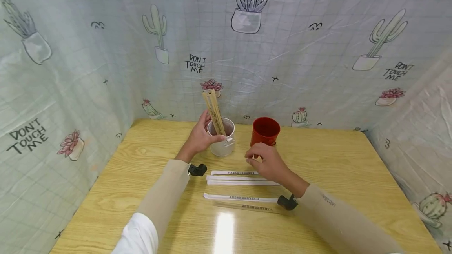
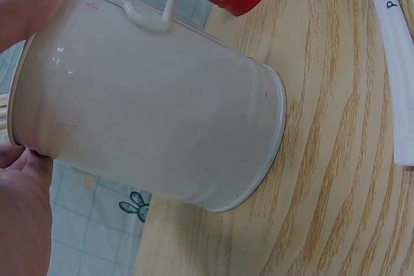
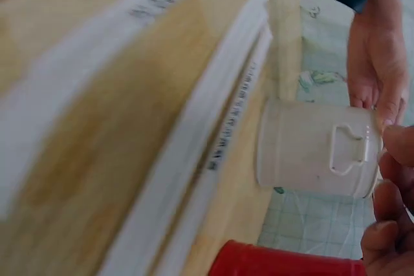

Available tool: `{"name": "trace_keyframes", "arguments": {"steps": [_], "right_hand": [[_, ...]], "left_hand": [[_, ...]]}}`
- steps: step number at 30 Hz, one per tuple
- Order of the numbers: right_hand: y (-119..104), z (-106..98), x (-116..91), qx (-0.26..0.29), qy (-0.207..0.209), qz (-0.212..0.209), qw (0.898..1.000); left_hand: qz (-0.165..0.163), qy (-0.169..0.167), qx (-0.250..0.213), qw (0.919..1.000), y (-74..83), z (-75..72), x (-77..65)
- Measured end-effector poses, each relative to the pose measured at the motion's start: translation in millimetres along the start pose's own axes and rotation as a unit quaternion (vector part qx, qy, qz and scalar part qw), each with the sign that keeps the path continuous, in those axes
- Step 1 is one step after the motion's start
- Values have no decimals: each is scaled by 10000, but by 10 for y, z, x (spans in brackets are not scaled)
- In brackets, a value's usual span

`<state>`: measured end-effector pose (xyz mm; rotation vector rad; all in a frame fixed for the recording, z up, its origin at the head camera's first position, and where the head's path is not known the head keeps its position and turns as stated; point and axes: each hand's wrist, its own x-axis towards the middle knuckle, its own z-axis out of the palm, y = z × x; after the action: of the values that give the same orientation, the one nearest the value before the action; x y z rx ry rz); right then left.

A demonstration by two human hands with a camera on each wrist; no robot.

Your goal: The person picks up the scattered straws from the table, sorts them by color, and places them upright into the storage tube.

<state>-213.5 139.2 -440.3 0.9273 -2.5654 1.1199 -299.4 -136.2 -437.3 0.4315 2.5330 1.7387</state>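
left hand: gripping round white metal pot, slim brown-wrapped straws inside | right hand: half-curled, seemingly empty, near long white-wrapped straws on table | step: likely straw-sorting | next: probably pinch one

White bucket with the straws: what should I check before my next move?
1. White bucket upright: ok.
2. Left hand gripping it near the rim: ok.
3. Right hand free: ok, nothing seen in it.
4. All brown straws in the white bucket: not ok, one brown straw lies on the table.
5. Red bucket empty to the bottom: cannot tell.
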Motion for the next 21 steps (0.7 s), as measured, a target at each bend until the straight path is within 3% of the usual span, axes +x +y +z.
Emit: {"name": "trace_keyframes", "arguments": {"steps": [7,15,21], "right_hand": [[39,-54,-503,-289,-1230,-396,9912],[96,-35,-908,-570,-1574,-654,9837],[41,-62,-994,-778,-2250,-313,9707]], "left_hand": [[-24,-66,-35,10000,-12,-13,-15],[6,-15,102,9999,-21,-5,-52],[-22,-26,31,10000,-12,1,-52]]}}
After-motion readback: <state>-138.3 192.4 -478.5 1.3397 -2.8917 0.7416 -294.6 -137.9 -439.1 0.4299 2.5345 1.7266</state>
